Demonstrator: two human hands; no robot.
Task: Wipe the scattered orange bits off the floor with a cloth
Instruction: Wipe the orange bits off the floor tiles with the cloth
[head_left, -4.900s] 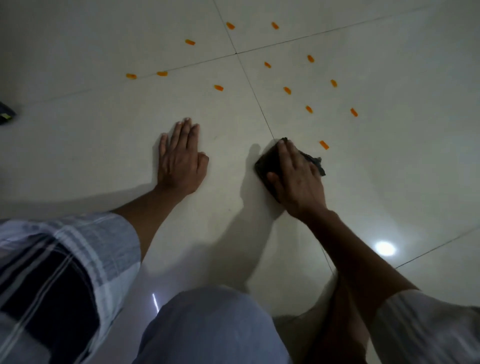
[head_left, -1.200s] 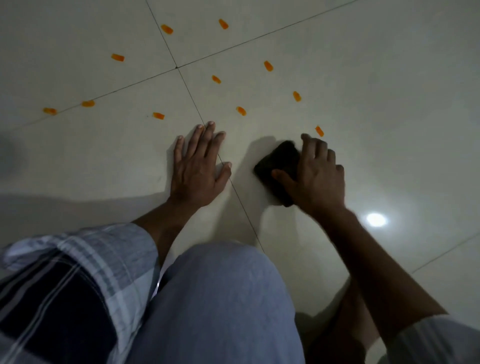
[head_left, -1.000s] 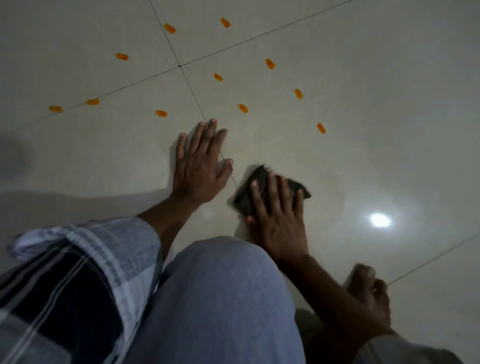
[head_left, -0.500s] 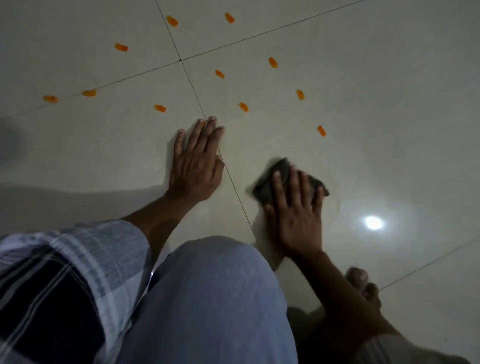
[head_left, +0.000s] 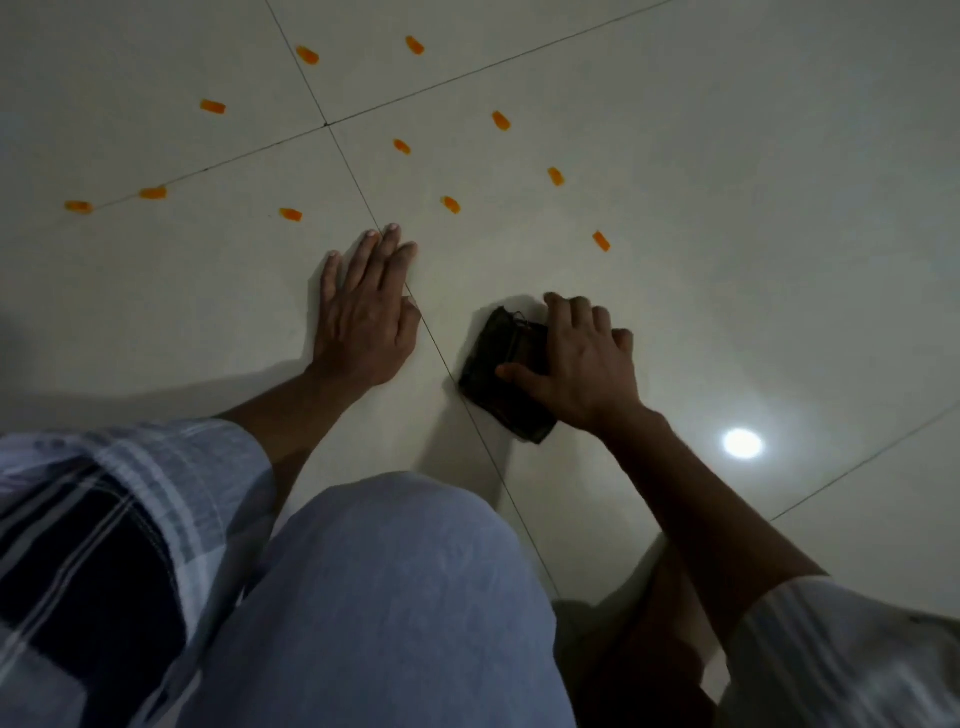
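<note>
Several small orange bits lie scattered on the pale tiled floor (head_left: 753, 218) beyond my hands; the nearest one (head_left: 601, 240) is just past my right hand, another (head_left: 451, 204) sits ahead of my left fingertips. A dark folded cloth (head_left: 493, 374) lies flat on the floor. My right hand (head_left: 576, 364) presses on its right part, fingers curled over the far edge and thumb across the top. My left hand (head_left: 363, 312) rests flat on the tile, fingers together, left of the cloth and apart from it.
My bent knee in light trousers (head_left: 384, 597) fills the lower middle, with a checked sleeve (head_left: 104, 519) at the lower left. Tile joints cross at the far middle (head_left: 326, 124). A bright lamp reflection (head_left: 742, 443) shines on the floor to the right.
My right hand has slid the cloth over the floor, pulling it back toward my knee and then out to the right and slightly forward. My left hand has stayed planted.
</note>
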